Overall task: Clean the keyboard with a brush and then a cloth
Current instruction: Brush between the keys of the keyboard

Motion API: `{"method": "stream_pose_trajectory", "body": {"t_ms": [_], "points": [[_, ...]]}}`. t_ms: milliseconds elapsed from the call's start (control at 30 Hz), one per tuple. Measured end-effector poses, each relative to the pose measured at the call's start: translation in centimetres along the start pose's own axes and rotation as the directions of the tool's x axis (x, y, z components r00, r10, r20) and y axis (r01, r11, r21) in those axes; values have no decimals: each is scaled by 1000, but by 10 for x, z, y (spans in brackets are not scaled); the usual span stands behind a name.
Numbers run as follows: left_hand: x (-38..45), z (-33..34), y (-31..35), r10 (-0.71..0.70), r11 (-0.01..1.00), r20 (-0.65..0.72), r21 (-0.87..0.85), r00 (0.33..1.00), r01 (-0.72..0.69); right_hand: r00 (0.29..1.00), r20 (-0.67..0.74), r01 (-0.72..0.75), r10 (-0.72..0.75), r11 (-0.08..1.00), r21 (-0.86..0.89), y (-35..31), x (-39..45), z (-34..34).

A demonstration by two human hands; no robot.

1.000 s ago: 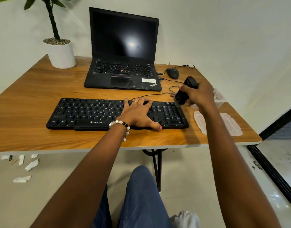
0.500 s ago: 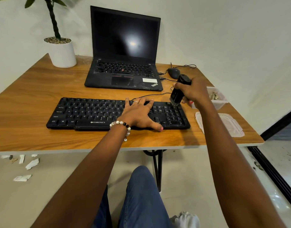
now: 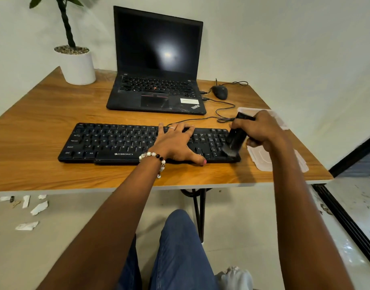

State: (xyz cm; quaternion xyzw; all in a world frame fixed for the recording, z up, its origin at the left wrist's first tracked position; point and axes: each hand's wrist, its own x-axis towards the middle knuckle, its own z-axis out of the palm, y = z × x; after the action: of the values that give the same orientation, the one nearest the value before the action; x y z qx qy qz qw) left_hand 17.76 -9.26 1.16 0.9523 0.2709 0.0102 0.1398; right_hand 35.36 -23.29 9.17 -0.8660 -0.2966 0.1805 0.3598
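Observation:
A black Zebronics keyboard (image 3: 108,143) lies across the front of the wooden table (image 3: 43,114). My left hand (image 3: 175,143) rests flat on its right-centre keys with fingers spread, thumb at the front edge. My right hand (image 3: 261,128) grips a black brush (image 3: 235,137) held upright, its bristles pressed on the number pad at the keyboard's right end. A white cloth (image 3: 235,277) lies on my lap at the bottom of the view.
An open black laptop (image 3: 157,95) stands behind the keyboard, a wired mouse (image 3: 220,92) to its right. A white plant pot (image 3: 78,65) sits back left. A clear plastic box (image 3: 282,122) and its lid (image 3: 261,162) lie by the right edge. Paper scraps (image 3: 38,208) litter the floor.
My right hand has brought the brush down from above the table's right side onto the keyboard's number pad. My left hand has stayed in place on the keys.

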Motion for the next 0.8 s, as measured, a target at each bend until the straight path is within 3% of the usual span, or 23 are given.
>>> {"method": "stream_pose_trajectory", "body": {"t_ms": [67, 133, 233, 333, 500, 667, 800], "points": [[0, 0, 0, -1, 1000, 1, 0, 1000, 1, 981, -182, 77, -64, 995, 64, -3, 0, 11], [-1, 0, 1, -1, 1000, -1, 4, 1000, 1, 966, -228, 152, -123, 982, 114, -2, 2, 25], [0, 1, 1, -4, 1000, -4, 8, 1000, 4, 969, -184, 202, -167, 961, 188, -1, -2, 38], [-1, 0, 1, -7, 1000, -8, 6, 1000, 7, 976, -96, 203, -196, 976, 79, -1, -10, 36], [0, 0, 0, 1, 1000, -8, 12, 1000, -1, 985, 144, 100, -96, 995, -24, 3, -6, -2], [0, 1, 0, 0, 1000, -4, 6, 1000, 0, 968, -197, 169, -153, 984, 63, 9, -5, 3], [-1, 0, 0, -4, 1000, -5, 2, 1000, 4, 965, -189, 199, -184, 978, 65, 21, -10, 14]]}}
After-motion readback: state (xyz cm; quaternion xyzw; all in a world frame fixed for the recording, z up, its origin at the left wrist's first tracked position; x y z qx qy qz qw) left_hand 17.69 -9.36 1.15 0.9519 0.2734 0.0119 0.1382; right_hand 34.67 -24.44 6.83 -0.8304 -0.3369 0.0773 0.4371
